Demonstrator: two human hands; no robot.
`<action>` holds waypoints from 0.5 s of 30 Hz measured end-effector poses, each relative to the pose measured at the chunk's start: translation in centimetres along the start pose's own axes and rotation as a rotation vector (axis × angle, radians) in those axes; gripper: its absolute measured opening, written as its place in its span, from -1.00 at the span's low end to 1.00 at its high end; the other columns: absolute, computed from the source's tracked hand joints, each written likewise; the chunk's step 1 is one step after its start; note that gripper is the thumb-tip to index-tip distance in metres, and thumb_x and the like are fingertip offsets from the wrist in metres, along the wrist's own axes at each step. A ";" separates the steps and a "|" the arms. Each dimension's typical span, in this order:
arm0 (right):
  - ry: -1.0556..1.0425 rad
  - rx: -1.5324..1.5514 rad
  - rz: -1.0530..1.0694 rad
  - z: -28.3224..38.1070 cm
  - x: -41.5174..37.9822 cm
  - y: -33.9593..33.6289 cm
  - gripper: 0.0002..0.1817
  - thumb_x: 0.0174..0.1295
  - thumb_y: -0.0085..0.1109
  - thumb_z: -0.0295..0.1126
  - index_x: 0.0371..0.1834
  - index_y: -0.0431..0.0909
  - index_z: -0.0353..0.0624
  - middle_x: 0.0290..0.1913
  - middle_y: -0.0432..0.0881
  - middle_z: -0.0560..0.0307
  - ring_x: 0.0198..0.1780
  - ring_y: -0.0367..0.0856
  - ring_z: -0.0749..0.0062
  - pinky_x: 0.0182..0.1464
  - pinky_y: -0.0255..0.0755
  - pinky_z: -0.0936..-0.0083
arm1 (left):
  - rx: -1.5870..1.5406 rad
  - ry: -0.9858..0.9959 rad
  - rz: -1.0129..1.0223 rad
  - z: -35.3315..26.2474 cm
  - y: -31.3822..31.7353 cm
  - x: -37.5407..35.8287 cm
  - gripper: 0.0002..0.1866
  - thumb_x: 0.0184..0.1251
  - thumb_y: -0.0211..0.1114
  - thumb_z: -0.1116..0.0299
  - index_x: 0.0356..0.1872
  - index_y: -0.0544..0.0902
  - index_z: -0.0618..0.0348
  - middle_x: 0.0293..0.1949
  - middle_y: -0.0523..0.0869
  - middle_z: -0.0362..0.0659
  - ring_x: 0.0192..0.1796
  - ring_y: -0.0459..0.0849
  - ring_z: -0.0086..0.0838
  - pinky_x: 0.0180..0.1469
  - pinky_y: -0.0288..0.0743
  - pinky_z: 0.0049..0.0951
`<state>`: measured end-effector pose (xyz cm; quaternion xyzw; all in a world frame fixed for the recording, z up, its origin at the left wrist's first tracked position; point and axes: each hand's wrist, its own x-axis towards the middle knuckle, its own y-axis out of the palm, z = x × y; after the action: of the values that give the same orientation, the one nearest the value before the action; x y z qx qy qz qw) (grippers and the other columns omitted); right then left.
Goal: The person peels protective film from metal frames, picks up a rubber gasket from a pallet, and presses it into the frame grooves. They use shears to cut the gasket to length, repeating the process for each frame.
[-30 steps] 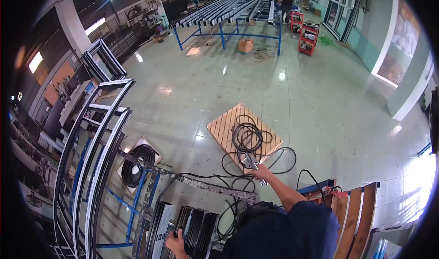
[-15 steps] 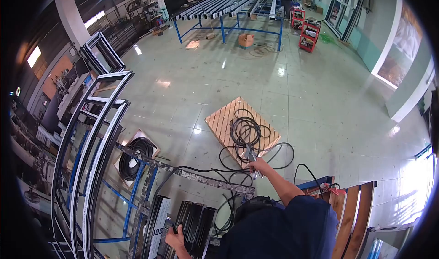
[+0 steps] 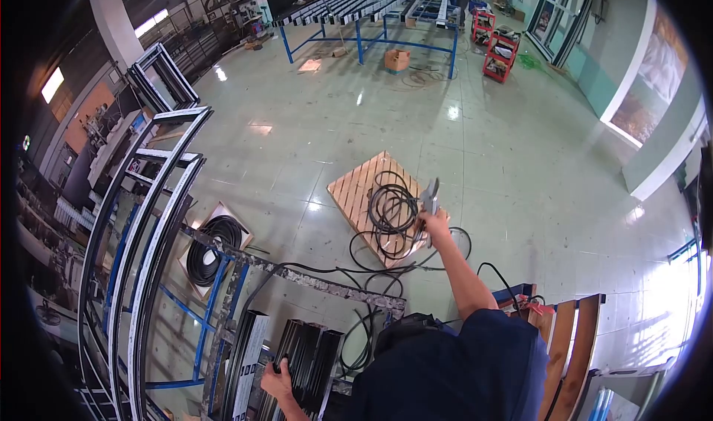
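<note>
My right hand (image 3: 437, 222) is stretched forward, wrapped around grey shears (image 3: 429, 197) with their jaws pointing away from me. Below them, a loosely coiled black strip (image 3: 392, 207) lies over a slatted wooden pallet (image 3: 349, 183) on the floor. My left hand (image 3: 277, 380) is closed at the lower left, thumb up, beside dark metal profiles (image 3: 306, 361). Something small and black shows at its fingertips; I cannot tell what it is. A profile with white film (image 3: 251, 361) stands just left of that hand. The black strip runs along the worn rack bar (image 3: 327, 286) toward these profiles.
Tall dark window frames (image 3: 152, 235) lean on a blue rack (image 3: 210, 313) at left. Behind it a second black coil (image 3: 212, 250) lies in a box. Wooden slats (image 3: 575, 354) stand at my right. Farther off are a profile-laden blue table (image 3: 359, 42) and red carts (image 3: 499, 56).
My right hand has carried the shears forward and slightly right, and their jaws have swung rightward. My left hand stays by the profiles. The view has shifted slightly.
</note>
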<state>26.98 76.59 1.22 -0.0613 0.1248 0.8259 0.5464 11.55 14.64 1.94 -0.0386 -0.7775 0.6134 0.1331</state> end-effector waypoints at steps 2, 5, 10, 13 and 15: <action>-0.089 0.001 -0.043 3.3 0.5 -0.6 -0.85 0.25 0.11 -0.47 -0.19 0.54 -0.32 -0.50 0.62 0.08 -0.49 0.63 0.37 -0.33 0.56 0.44 | 0.009 -0.009 0.017 0.3 0.2 0.0 -0.32 0.20 0.28 -0.34 -0.42 0.66 0.25 -0.51 0.68 0.19 -0.38 0.67 0.22 -0.32 0.48 0.10; -0.230 0.057 -0.114 8.7 0.0 -0.6 -0.79 0.27 0.07 -0.48 -0.08 0.51 -0.35 -0.43 0.61 0.07 -0.43 0.63 0.37 -0.27 0.60 0.39 | 0.006 -0.011 0.022 0.3 0.4 0.1 -0.33 0.20 0.28 -0.33 -0.39 0.68 0.24 -0.49 0.69 0.19 -0.36 0.67 0.22 -0.31 0.49 0.10; -0.378 0.170 -0.095 14.4 -0.7 -0.9 -0.74 0.28 0.03 -0.51 0.00 0.47 -0.38 -0.35 0.57 0.09 -0.36 0.61 0.38 -0.21 0.62 0.35 | 0.002 -0.016 0.030 0.2 0.2 0.1 -0.34 0.20 0.29 -0.32 -0.35 0.70 0.24 -0.46 0.70 0.19 -0.34 0.68 0.21 -0.29 0.50 0.10; -0.428 0.229 -0.106 16.5 -1.8 0.1 -0.79 0.26 0.03 -0.51 -0.08 0.48 -0.38 -0.37 0.56 0.12 -0.37 0.60 0.40 -0.23 0.59 0.38 | 0.012 -0.032 0.059 0.3 0.3 0.2 -0.35 0.20 0.29 -0.31 -0.35 0.69 0.25 -0.45 0.71 0.19 -0.34 0.69 0.21 -0.28 0.51 0.10; -0.433 0.245 -0.109 16.9 -2.1 0.7 -0.79 0.27 0.01 -0.52 -0.08 0.48 -0.38 -0.36 0.56 0.12 -0.36 0.60 0.40 -0.22 0.59 0.38 | 0.001 -0.018 0.046 0.3 0.2 0.2 -0.35 0.21 0.30 -0.30 -0.34 0.69 0.25 -0.45 0.71 0.19 -0.34 0.69 0.21 -0.28 0.51 0.10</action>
<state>27.77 79.10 18.10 0.1771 0.1004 0.7678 0.6075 11.22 14.51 1.69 -0.0511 -0.7773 0.6169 0.1119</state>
